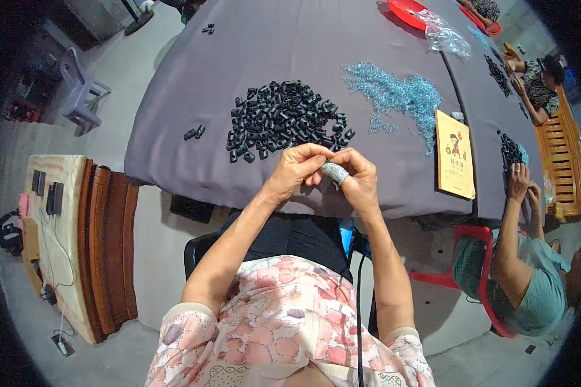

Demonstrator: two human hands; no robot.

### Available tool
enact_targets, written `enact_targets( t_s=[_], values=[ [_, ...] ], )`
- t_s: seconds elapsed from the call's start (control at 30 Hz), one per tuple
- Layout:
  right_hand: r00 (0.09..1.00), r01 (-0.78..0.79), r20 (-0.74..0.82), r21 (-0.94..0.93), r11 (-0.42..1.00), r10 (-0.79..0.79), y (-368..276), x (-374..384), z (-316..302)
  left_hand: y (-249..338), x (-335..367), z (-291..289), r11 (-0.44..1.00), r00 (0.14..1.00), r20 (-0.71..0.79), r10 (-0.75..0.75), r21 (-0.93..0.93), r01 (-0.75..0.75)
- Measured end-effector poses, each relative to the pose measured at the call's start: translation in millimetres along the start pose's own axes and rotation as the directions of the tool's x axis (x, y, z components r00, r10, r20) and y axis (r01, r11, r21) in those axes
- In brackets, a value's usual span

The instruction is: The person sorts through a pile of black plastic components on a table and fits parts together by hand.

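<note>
My left hand (298, 170) and my right hand (360, 179) meet over the near edge of the grey cloth-covered table (193, 97). Both are closed, with fingertips pinched together. Whatever they hold is too small and too covered by the fingers to make out. A pale grey patterned wrap (334, 172) covers a finger of my right hand. Just beyond my hands lies a heap of small black plastic pieces (281, 119), short and barrel-like. Farther right spreads a pile of tiny shiny blue-silver pieces (397, 93), their exact kind unclear.
A yellow booklet (455, 155) lies right of my hands. A red basin (407, 11) and a clear plastic bag (447, 37) sit at the far right. Two people (529, 277) work along the right side. A marble-topped wooden stand (55, 219) and a plastic chair (82, 90) are left.
</note>
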State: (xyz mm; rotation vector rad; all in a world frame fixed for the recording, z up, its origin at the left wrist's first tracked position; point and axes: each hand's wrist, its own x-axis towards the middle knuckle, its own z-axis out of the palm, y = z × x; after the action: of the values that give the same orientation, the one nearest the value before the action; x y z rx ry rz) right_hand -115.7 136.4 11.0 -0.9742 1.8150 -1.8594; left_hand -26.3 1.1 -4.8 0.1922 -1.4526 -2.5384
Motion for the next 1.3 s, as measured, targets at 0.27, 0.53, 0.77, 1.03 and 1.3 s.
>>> enact_targets(
  t_s=[0.27, 0.53, 0.77, 1.03, 1.3],
  values=[
    [0.994, 0.060, -0.075, -0.216, 0.975, -0.078, -3.1, 4.1, -4.5, -1.6, 2.2, -0.8, 0.968, 0.996, -0.089, 0.013, -0.247, -0.035],
    [0.976, 0.174, -0.008, -0.569, 0.803, -0.217, -11.6, 35.3, -22.6, -2.5, 2.8, -4.4, 0.958, 0.997, -0.074, 0.017, -0.285, -0.037],
    [0.985, 0.172, 0.153, -0.839, 0.516, -0.080, -3.4, 65.9, -17.6, -2.5, 3.3, -1.7, 0.961, 0.998, -0.061, 0.010, -0.275, -0.027],
    [0.981, 0.173, 0.193, -0.900, 0.400, 0.010, -6.8, 71.1, -13.0, -3.2, 3.4, -3.5, 0.956, 0.998, -0.060, 0.023, -0.290, -0.039],
    [0.960, 0.278, 0.256, -0.863, 0.422, -0.110, -3.9, 66.6, -12.0, -2.7, 3.9, -1.5, 0.960, 0.998, -0.060, 0.009, -0.278, -0.025]
  ],
)
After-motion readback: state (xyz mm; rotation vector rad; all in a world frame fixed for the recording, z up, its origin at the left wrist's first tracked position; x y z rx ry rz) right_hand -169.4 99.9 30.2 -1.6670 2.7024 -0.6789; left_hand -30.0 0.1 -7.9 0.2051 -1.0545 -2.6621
